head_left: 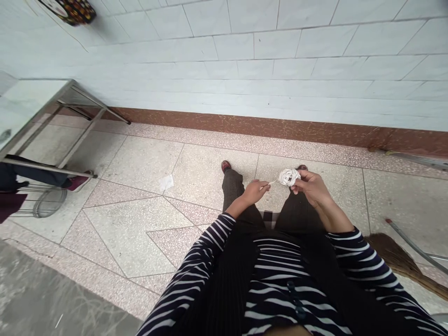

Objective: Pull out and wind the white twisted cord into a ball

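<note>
A small coil of white cord (289, 177) is pinched at its right side by my right hand (312, 187), thumb and fingers closed on it. From the coil's left side a short strand runs to my left hand (257, 191), whose fingertips are pressed together on that strand. The two hands are a little apart, held above my lap and knees, with the coil between them. What lies inside the left fingers is mostly hidden.
A metal-framed table (66, 93) stands at the left by the tiled wall (241, 70). Another person's shoe (80, 182) and a wire rack (51, 201) are beneath it. White paper (166, 183) lies on the floor. A broom (395, 254) and a metal tube leg (416, 245) are at the right.
</note>
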Motion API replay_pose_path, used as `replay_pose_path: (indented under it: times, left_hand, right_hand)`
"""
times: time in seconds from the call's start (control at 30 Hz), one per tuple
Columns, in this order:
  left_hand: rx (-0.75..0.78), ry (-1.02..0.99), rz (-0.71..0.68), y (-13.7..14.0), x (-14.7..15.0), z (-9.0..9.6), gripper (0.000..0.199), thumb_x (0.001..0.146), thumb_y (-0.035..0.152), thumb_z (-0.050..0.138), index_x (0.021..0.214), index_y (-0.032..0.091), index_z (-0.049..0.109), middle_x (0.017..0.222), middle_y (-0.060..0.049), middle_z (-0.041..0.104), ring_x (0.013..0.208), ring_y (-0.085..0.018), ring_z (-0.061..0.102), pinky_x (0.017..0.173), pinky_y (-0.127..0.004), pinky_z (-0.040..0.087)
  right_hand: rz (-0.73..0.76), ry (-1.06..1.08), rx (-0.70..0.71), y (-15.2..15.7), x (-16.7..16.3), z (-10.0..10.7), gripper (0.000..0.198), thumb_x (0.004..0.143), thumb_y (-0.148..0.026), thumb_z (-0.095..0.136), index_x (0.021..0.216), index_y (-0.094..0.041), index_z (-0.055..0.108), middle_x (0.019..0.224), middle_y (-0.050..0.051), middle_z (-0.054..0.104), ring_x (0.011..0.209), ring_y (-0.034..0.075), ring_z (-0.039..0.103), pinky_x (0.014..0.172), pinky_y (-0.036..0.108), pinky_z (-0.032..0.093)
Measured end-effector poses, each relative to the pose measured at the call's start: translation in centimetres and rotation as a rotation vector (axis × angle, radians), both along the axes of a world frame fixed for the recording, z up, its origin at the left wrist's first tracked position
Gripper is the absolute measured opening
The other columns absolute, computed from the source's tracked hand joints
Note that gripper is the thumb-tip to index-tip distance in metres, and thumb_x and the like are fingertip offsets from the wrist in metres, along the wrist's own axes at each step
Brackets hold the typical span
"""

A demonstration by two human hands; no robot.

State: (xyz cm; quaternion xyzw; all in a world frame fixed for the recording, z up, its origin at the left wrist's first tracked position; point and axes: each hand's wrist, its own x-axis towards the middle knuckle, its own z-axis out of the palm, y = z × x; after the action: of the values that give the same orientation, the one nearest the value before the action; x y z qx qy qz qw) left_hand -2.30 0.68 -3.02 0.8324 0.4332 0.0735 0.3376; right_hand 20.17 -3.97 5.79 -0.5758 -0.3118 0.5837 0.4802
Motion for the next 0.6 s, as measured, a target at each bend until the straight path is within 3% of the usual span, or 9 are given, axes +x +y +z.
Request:
replay_pose_path:
  times: [0.1,0.2,0.3,0.47,0.6]
  left_hand:
    - [0.150,0.040,0.126,3.5,-1.3,2.0,0.035,0.111,0.028,0.050,0.089,0.019,0.076,0.091,-0.007,0.081,0.092,-0.023,0.072,0.104,-0.039,0.055]
    - [0.344,-0.031,0.216,7.3,-2.4,4.4,0.028,0.109,0.023,0.052,0.094,0.021,0.076,0.099,-0.005,0.083,0.096,-0.021,0.073,0.125,-0.045,0.044]
    - [0.405,-0.058,0.213,8.7,-2.6,5.4,0.026,0.109,0.023,0.053,0.100,0.020,0.077,0.110,-0.007,0.084,0.105,-0.021,0.075,0.131,-0.050,0.038]
    - [0.130,-0.101,0.055,5.0,-0.4,2.5,0.021,0.103,0.017,0.061,0.114,0.016,0.079,0.126,-0.011,0.083,0.122,-0.025,0.075,0.129,-0.052,0.043]
    - [-0.121,-0.382,0.078,2.3,2.7,1.3,0.062,0.095,0.025,0.079,0.154,0.017,0.061,0.151,-0.015,0.071,0.138,-0.029,0.069,0.119,-0.043,0.053]
  right_hand:
    - [0.031,-0.031,0.070,1.3,0.5,2.2,0.042,0.051,-0.043,0.101,0.071,-0.018,0.074,0.058,0.000,0.066,0.049,0.012,0.056,0.044,0.024,0.046]
    - [0.032,-0.042,0.153,2.4,0.5,4.2,0.042,0.052,-0.043,0.103,0.073,-0.019,0.075,0.058,0.000,0.066,0.049,0.012,0.056,0.042,0.024,0.047]
    - [-0.004,-0.050,0.213,3.3,0.1,5.2,0.043,0.053,-0.045,0.103,0.075,-0.020,0.076,0.061,0.001,0.067,0.050,0.012,0.058,0.043,0.024,0.049]
    - [-0.018,-0.124,0.226,3.1,-0.8,4.2,0.042,0.053,-0.046,0.100,0.070,-0.020,0.071,0.060,-0.001,0.066,0.048,0.013,0.059,0.042,0.025,0.052]
    - [0.042,-0.182,0.166,2.2,-1.5,3.0,0.041,0.055,-0.046,0.096,0.067,-0.020,0.067,0.056,-0.001,0.066,0.044,0.013,0.058,0.043,0.025,0.050]
